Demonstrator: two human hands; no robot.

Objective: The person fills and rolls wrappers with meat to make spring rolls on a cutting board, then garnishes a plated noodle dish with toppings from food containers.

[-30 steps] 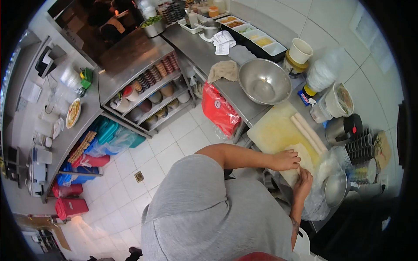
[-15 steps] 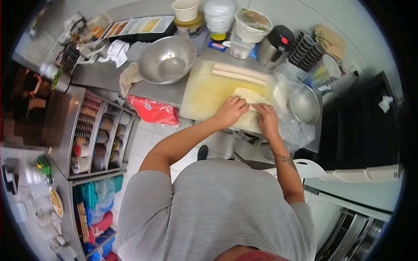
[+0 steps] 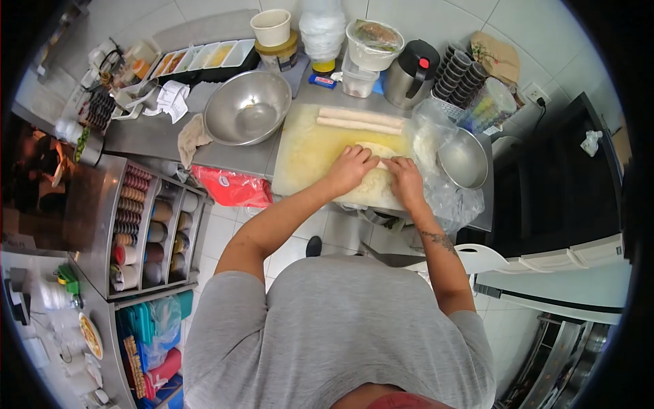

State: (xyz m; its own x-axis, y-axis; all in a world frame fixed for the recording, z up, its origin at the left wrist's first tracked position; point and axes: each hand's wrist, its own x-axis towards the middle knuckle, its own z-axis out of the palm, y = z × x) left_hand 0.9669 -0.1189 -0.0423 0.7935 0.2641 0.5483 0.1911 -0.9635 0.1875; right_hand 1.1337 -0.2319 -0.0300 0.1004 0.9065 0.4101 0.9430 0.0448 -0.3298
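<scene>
Left hand (image 3: 351, 168) and right hand (image 3: 406, 180) meet on a pale wrapper (image 3: 375, 147)

The pale wrapper lies on the yellow-stained cutting board (image 3: 293, 160), toward the edge nearest the person, partly covered by the hands. The left hand has its fingers bent and resting on it; the right hand comes in from the other side, fingers curled down onto it – whether either hand is pinching or merely pressing, I cannot tell. The fingertips of the two hands are close together.

Beyond them, two pale rolls (image 3: 360, 122) lie side by side on the far part of the board. A wide metal bowl (image 3: 248, 109) sits on the steel counter (image 3: 133, 138) to the left, with a beige cloth (image 3: 194, 142) beside it. On the right are a crumpled clear plastic bag (image 3: 458, 206) and a smaller metal bowl (image 3: 463, 160) (tilted, its inside showing). Behind the board stands a steel jug (image 3: 411, 73) with a black top – near a lidded white tub (image 3: 375, 44).
</scene>
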